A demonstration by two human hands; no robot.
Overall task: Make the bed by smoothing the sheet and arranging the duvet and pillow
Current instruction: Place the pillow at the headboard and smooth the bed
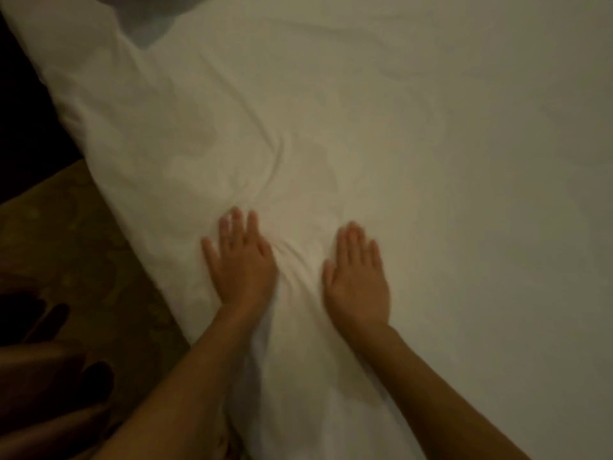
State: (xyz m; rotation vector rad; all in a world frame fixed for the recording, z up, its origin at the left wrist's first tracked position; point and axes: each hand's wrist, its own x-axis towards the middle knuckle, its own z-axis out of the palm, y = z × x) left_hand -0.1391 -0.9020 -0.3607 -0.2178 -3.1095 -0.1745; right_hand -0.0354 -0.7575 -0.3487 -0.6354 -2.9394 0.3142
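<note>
Well, both hands lie flat on the white bedding (431, 144), palms down. The left hand (240, 263) has its fingers straight and a little fanned. It pinches nothing and only presses on the cloth. Just to the right of the left hand, with a narrow strip of cloth between them, the right hand (356, 280) rests the same way, with its fingers straight and close together and the thumb slightly apart.

In that strip a bunch of wrinkles (298, 260) rises, and creases run on from it, up and away beyond the left hand's fingertips. Farther to the right of the left hand the cloth lies smooth and nearly flat. The view is blurred and dim, and I cannot tell whether this cloth is the sheet or the duvet cover.

To the left of the left hand the bedding falls over the side, and beyond that drop lies a patterned brownish carpet (83, 244). Below and left of the left hand, over that carpet, are some dark rounded shapes (49, 376) that I cannot make out. Far above the left hand, near the top corner, a grey patch (142, 24) shows on the white cloth.
</note>
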